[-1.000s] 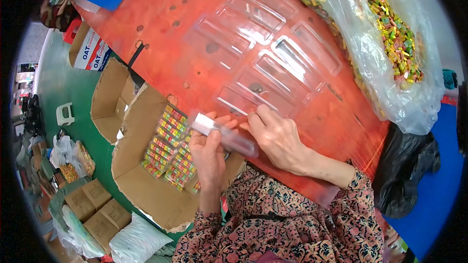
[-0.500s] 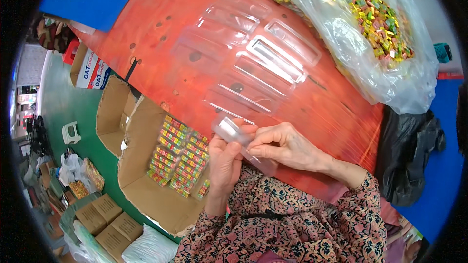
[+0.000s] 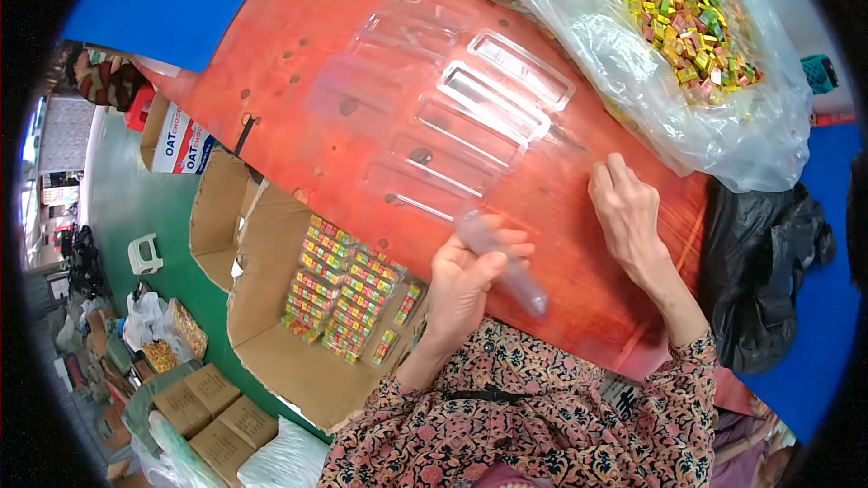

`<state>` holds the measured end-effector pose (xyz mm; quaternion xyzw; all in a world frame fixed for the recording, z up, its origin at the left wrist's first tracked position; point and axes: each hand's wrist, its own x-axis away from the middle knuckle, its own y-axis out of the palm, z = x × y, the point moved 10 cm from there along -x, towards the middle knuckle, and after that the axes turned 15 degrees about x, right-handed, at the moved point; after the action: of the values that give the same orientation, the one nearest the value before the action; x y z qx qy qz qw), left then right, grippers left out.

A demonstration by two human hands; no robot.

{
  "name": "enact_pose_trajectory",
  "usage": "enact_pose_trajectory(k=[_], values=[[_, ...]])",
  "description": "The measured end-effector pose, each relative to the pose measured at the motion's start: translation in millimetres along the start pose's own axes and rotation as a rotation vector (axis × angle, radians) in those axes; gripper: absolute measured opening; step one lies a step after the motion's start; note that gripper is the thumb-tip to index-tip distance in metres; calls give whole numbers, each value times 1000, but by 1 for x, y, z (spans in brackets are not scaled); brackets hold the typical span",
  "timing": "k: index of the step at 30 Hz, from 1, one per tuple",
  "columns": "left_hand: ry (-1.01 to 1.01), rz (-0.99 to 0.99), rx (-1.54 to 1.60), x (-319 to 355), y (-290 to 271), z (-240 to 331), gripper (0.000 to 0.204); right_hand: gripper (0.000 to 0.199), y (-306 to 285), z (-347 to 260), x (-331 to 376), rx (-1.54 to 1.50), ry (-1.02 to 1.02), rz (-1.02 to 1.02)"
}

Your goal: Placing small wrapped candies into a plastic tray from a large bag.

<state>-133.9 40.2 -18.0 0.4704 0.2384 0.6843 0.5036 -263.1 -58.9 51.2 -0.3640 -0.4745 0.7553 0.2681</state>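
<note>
My left hand (image 3: 459,294) grips a narrow, clear plastic tray (image 3: 504,264) between thumb and fingers, above the near edge of the red table (image 3: 579,316). The tray is tilted and blurred, and I see nothing inside it. My right hand (image 3: 626,212) is over the table to the right, apart from the tray. Its fingers are curled in, and the palm side is hidden, so anything in them cannot be made out. Beyond my hands, several clear plastic trays (image 3: 459,155) of the same long shape lie side by side on the table.
A large clear bag (image 3: 651,117) of small wrapped pieces (image 3: 687,27) in yellow, green and red lies at the far right. Below the table's left edge, an open cardboard box (image 3: 271,325) holds filled trays (image 3: 348,298). A black plastic bag (image 3: 768,280) hangs at the right.
My right hand has let go of the clear tray and moved up and right over the table. My left hand has shifted right with the tray still in it.
</note>
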Motion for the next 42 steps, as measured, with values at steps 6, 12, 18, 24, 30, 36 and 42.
enact_pose_trajectory(k=[6,12,18,24,30,36,42], values=[[-72,-22,37,-1,6,-16,47,9,13,9,6,-53,87,-65],[-68,-40,50,-7,10,-20,45,12,19,11,4,-180,148,-142],[-67,24,-6,-10,6,-22,51,13,27,28,14,-165,220,-172],[-64,18,-9,-11,4,-25,49,12,15,32,0,-206,216,-167],[-74,10,24,-10,6,-26,47,22,26,3,-63,-203,42,40],[16,35,36,-11,-3,-8,45,24,44,-2,-76,-143,12,-54],[20,40,-8,-14,-4,-9,45,20,43,-13,-73,-117,-48,-21]])
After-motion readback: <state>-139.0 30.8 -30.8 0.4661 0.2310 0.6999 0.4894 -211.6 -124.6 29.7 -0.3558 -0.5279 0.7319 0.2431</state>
